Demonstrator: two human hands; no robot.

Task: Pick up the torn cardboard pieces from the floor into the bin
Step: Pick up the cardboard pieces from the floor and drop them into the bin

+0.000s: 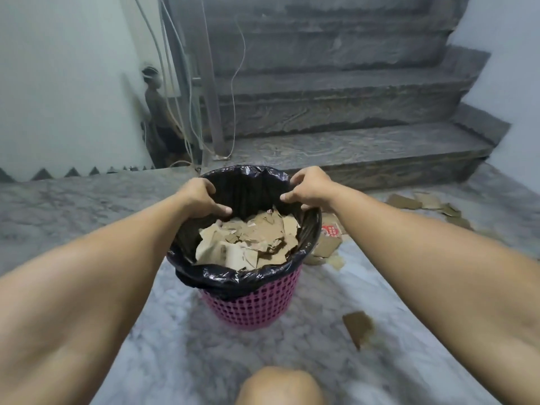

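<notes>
Fingers of left hand [201, 197] and right hand [309, 187] curl over the black liner [233, 277] rim of the pink mesh bin [254, 308], gripping it. Torn cardboard pieces [248, 241] fill the bin; more scraps [358, 325] lie on the marble floor [163, 340] to its right.

Glossy plastic liner [233, 277] (pink plastic bin [254, 306])

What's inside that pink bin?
The pink bin holds a black bag with a heap of torn cardboard pieces. Whatever lies beneath the top layer is covered.
</notes>
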